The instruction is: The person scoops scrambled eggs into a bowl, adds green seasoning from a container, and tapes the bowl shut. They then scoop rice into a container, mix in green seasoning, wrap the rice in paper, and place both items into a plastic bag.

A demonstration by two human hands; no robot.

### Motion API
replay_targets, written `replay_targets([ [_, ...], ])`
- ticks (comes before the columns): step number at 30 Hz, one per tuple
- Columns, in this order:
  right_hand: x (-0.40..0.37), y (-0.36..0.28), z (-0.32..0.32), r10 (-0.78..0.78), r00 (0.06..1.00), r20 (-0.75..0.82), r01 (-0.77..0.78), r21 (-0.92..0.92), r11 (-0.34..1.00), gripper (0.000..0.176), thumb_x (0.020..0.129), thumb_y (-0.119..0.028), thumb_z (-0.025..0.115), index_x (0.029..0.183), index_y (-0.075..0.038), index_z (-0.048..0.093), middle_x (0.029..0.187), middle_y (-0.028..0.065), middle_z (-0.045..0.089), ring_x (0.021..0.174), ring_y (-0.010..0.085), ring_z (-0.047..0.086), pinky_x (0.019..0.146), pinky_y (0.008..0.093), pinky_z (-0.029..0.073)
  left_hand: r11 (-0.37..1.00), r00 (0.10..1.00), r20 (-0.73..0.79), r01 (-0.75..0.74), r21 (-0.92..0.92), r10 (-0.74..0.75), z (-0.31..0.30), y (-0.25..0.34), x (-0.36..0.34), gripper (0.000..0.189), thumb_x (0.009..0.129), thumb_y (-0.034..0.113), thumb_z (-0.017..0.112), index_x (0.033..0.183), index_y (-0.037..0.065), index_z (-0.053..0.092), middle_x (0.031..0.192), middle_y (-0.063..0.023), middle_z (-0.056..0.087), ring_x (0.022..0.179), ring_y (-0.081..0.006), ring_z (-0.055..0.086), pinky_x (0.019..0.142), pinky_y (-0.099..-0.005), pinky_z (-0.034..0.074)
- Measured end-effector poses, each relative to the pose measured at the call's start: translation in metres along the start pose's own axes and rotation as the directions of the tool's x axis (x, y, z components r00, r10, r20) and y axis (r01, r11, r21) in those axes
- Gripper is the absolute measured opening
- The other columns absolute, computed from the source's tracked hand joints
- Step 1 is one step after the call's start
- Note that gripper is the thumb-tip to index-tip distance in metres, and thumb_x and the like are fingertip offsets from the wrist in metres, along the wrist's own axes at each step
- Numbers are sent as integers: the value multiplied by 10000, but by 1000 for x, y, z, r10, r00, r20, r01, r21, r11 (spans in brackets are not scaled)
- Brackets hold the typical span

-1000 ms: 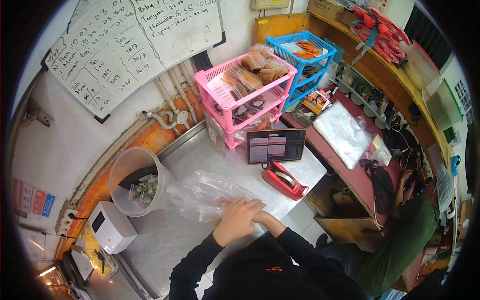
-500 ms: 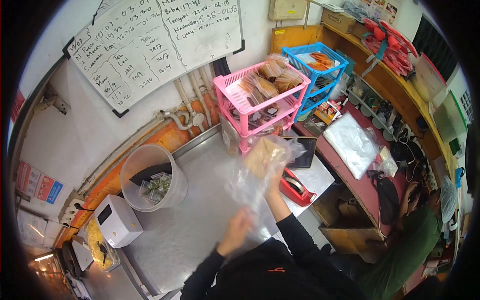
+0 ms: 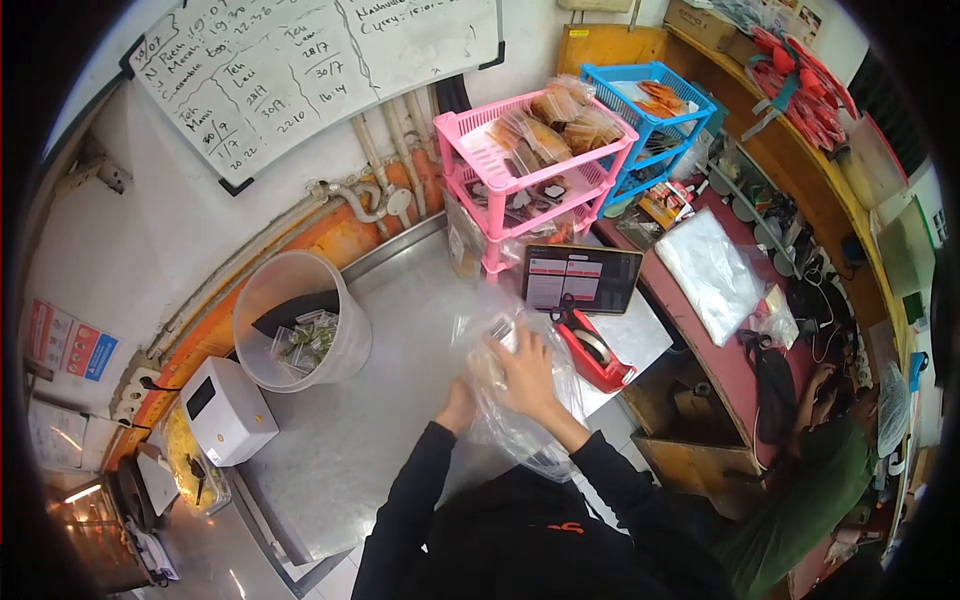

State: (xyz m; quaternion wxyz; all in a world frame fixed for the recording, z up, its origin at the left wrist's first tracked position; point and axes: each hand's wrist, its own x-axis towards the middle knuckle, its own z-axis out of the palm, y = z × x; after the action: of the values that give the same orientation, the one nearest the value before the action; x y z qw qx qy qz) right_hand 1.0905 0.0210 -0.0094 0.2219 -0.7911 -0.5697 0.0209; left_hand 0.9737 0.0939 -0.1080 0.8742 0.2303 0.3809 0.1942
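A clear plastic bag (image 3: 497,425) with a package inside hangs low over the front of the steel table (image 3: 400,300). My left hand (image 3: 457,407) grips its left side, with the fingertips partly hidden behind the plastic. My right hand (image 3: 530,375) is closed over the upper right of the bag, fingers bent across the package near a small white label with dark print. Just right of that hand lies a red tape dispenser (image 3: 600,360). Behind it a tablet (image 3: 582,278) stands propped up with its screen lit.
Pink stacked baskets (image 3: 500,185) and blue ones (image 3: 635,80) hold packed sachets. At left stand a translucent tub (image 3: 345,345) with small green packets and a white label printer (image 3: 225,410). Plastic sheets (image 3: 708,275) lie on the right counter, where a person in green (image 3: 810,500) is.
The bagged brown package has come down from in front of the tablet, closer to my body. My left hand has moved up to its side, and my right hand now lies over it.
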Motion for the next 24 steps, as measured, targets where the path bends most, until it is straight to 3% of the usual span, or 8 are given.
replay_targets([
  [2, -21, 12, 39, 17, 996, 82, -16, -12, 1000, 633, 583, -348, 659, 1181, -231, 488, 1303, 233, 262, 1036, 392, 381, 801, 485, 353, 751, 997, 74, -54, 658, 6, -40, -9, 3, 524, 899, 394, 330, 1307, 66, 305, 1300, -121, 374, 1189, -227, 356, 991, -348, 260],
  [6, -58, 18, 77, 44, 949, 312, -35, -33, 999, 627, 579, -321, 677, 1174, -285, 486, 1325, 214, 245, 1035, 396, 390, 800, 491, 360, 812, 977, -147, -44, 582, 158, -15, 11, -38, 535, 890, 401, 354, 1301, 62, 313, 1315, -124, 353, 1201, -242, 337, 982, -332, 274],
  [9, -62, 17, 84, 72, 938, 339, -50, -75, 996, 641, 589, -334, 680, 1191, -315, 461, 1331, 201, 245, 1045, 403, 391, 793, 499, 363, 41, 809, 392, -453, 890, 438, -17, -9, -3, 474, 769, 182, 553, 1209, 51, 438, 1168, -166, 486, 1085, -265, 466, 892, -317, 367],
  [12, -71, 23, 98, 76, 930, 360, -51, -80, 996, 689, 606, -332, 669, 1240, -317, 400, 1331, 198, 240, 1104, 430, 353, 846, 537, 336, -27, 950, 155, -153, 988, 273, -4, 28, 20, 295, 660, 69, 593, 955, 55, 599, 904, -153, 584, 812, -294, 567, 722, -330, 444],
  [14, -84, 25, 100, 51, 914, 403, -34, -49, 998, 710, 618, -345, 663, 1262, -309, 366, 1341, 202, 224, 1139, 445, 319, 879, 556, 306, 59, 655, 322, -489, 870, 684, 21, 69, 12, 144, 594, 20, 575, 729, 52, 611, 716, -123, 577, 616, -305, 549, 587, -376, 442],
  [18, -78, 19, 75, 40, 840, 541, -52, 7, 999, 746, 674, -372, 639, 1317, -248, 281, 1384, 201, 148, 1212, 486, 216, 941, 613, 208, -76, 613, 496, -579, 812, 615, 100, 112, -68, 98, 607, 17, 585, 703, 33, 597, 682, -121, 566, 620, -248, 540, 557, -321, 413],
  [21, -89, 25, 34, -33, 862, 505, -9, 79, 997, 656, 769, -447, 518, 1331, -236, 255, 1368, 184, 226, 1255, 397, 201, 985, 575, 151, -438, 554, 745, -603, 667, 372, 87, 102, -92, 139, 601, 22, 607, 739, 39, 591, 699, -105, 570, 661, -234, 547, 618, -295, 413],
  [24, -109, 46, -34, -227, 562, 796, -33, 296, 955, 654, 811, -527, 438, 1302, -113, 318, 1222, 239, 407, 1172, 341, 369, 1009, 473, 203, -411, 655, 734, -628, 661, 180, 50, 113, -94, 160, 616, 58, 641, 760, 39, 575, 736, -81, 580, 700, -207, 556, 677, -280, 405],
])
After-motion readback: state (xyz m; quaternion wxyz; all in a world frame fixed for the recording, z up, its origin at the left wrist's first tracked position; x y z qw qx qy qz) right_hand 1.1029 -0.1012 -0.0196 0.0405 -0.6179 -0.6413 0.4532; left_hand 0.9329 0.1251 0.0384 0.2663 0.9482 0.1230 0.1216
